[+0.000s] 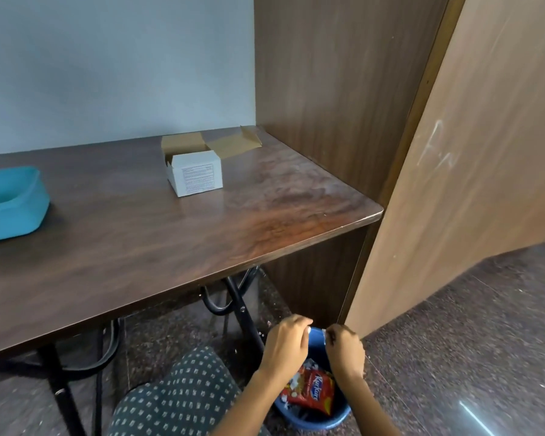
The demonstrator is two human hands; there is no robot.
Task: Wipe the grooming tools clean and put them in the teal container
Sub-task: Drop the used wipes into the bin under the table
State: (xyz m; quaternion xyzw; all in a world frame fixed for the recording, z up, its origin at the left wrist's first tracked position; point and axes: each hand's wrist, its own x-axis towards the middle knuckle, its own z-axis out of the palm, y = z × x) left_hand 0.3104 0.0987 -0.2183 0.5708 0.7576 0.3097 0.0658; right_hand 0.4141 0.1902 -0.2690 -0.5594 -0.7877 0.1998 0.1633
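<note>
1. While both hands hover over the blue bin (312, 420) on the floor beside the table (170, 240), the left hand (285, 344) and the right hand (343, 347) each have fingers curled in a pinch on a small pale scrap (316, 332) stretched between them; what the scrap is, a used wipe or a wrapper, I cannot tell.
2. No grooming tool is visible at this moment. The teal container (11, 204) sits at the far left of the table, well apart from the hands, and its inside is not visible from here.
3. A white carton (195, 174) stands open near the back of the table, with a flattened brown card (230, 143) behind it.
4. The step in hand looks like discarding waste. To do it well, keep the scrap directly above the bin mouth, over the red snack packet (310, 391), and release both pinches together so nothing drifts onto the floor.
5. Afterwards, check that the teal container holds every tool.
</note>
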